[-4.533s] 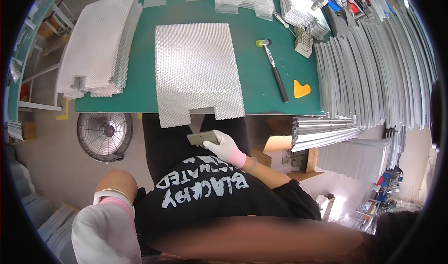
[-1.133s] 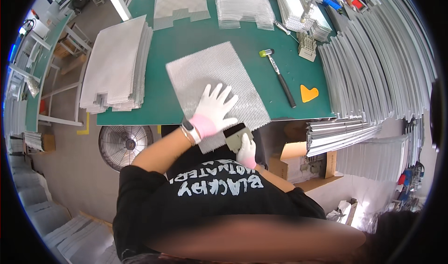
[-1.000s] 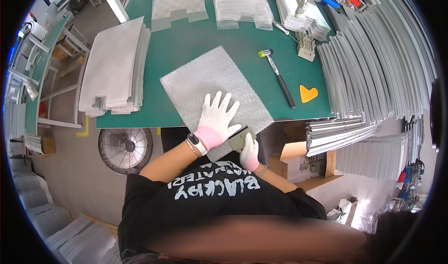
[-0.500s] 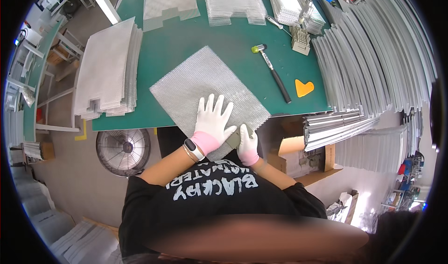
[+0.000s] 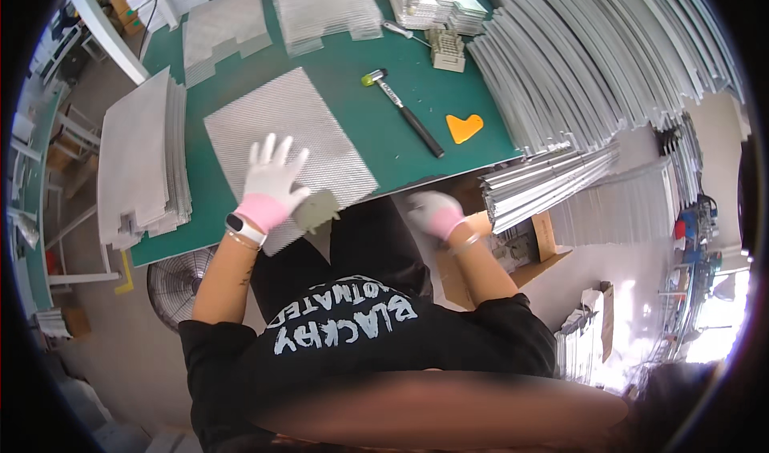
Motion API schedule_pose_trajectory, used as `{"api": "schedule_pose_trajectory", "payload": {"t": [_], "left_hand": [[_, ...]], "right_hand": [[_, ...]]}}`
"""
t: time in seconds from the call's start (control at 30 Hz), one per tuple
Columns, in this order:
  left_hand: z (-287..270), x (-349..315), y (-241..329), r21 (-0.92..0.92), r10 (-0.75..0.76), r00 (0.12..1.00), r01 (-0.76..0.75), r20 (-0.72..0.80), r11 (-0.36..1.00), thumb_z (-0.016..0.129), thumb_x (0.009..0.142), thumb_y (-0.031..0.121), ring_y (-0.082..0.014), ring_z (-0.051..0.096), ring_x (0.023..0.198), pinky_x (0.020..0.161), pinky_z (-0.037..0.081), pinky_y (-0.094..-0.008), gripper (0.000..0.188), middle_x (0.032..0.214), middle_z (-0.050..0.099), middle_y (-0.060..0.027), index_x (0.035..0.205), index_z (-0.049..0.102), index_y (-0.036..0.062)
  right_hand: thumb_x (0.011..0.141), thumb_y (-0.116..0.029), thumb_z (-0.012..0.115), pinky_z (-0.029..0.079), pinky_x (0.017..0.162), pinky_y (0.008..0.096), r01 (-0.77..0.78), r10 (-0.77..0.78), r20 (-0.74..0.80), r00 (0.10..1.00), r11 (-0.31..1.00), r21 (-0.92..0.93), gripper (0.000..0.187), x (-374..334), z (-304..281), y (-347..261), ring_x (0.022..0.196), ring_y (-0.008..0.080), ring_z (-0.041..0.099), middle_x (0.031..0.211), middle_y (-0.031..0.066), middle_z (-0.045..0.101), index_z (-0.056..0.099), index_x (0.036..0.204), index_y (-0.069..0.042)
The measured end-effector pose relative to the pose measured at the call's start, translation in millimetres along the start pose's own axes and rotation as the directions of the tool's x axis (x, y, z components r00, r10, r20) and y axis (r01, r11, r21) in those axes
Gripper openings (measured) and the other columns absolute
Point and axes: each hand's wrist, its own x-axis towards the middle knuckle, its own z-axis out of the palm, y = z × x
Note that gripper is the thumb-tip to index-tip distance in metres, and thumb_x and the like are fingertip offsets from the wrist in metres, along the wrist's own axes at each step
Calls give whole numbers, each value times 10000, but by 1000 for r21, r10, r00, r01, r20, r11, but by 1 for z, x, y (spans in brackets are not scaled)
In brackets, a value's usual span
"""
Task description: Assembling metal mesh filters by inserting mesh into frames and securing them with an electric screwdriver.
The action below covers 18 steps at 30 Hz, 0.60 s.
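A silvery mesh sheet (image 5: 280, 108) lies at a slant on the green table (image 5: 352, 92), its near corner reaching over the front edge. My left hand (image 5: 274, 173), in a white and pink glove, rests flat on it with the fingers spread. Beside that thumb, a grey-green flat piece (image 5: 318, 211) with a notched edge sits on the sheet's near right side. Off to the right, apart from the sheet, my gloved right hand (image 5: 435, 214) is over the gap in front of the table. Motion smears its fingers, so I cannot tell whether it holds anything.
A mallet (image 5: 404, 112), an orange heart-shaped scraper (image 5: 465, 128), a screwdriver (image 5: 398, 29) and a beige ridged block (image 5: 446, 50) lie on the table. Mesh stacks (image 5: 136, 157) stand left and behind. Long grey strips (image 5: 561, 60) crowd the right, above a cardboard box (image 5: 545, 237).
My right hand has let go of the grey-green piece and moved right, away from the sheet. My left hand stays flat on the sheet. The whole view has shifted and turned.
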Motion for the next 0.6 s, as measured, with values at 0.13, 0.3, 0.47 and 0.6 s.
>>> {"api": "schedule_pose_trajectory", "payload": {"t": [0.13, 0.3, 0.47, 0.6], "left_hand": [[4, -11, 1, -3, -90, 990, 90, -109, 996, 650, 839, 242, -441, 309, 1397, 1168, 210, -588, 593, 1458, 433, -178, 1400, 513, 107], [11, -35, 44, -256, 3, 943, -93, -331, 962, 631, 813, 199, -476, 358, 1332, 1118, 295, -582, 510, 1398, 477, -205, 1295, 576, 44], [22, -61, 74, -409, 204, 880, -390, -429, 825, 645, 803, 140, -392, 527, 1193, 1000, 429, -513, 356, 1232, 591, -155, 1145, 618, 45], [80, -81, 108, -863, 180, 968, 64, 176, 500, 609, 922, 182, -194, 709, 953, 848, 537, -320, 295, 1098, 723, -104, 1174, 669, 42]], "right_hand": [[859, -140, 588, 552, 839, 479, -552, 525, -170, 834, 786, -277, 237, -25, -15, 141, 1013, 347, 678, 1105, 138, 692, 706, 1065, -151], [841, -116, 591, 543, 858, 461, -507, 436, -269, 859, 797, -329, 260, -51, -11, 189, 1009, 341, 676, 1087, 117, 694, 722, 1058, -177], [834, -122, 616, 537, 816, 444, -402, 340, -296, 893, 897, -183, 174, -50, -19, 179, 921, 336, 681, 960, 108, 708, 736, 950, -173], [795, -187, 712, 549, 715, 418, 107, -69, -304, 950, 988, 113, 84, -43, -44, 59, 801, 339, 679, 824, 116, 691, 699, 824, -110]]}}
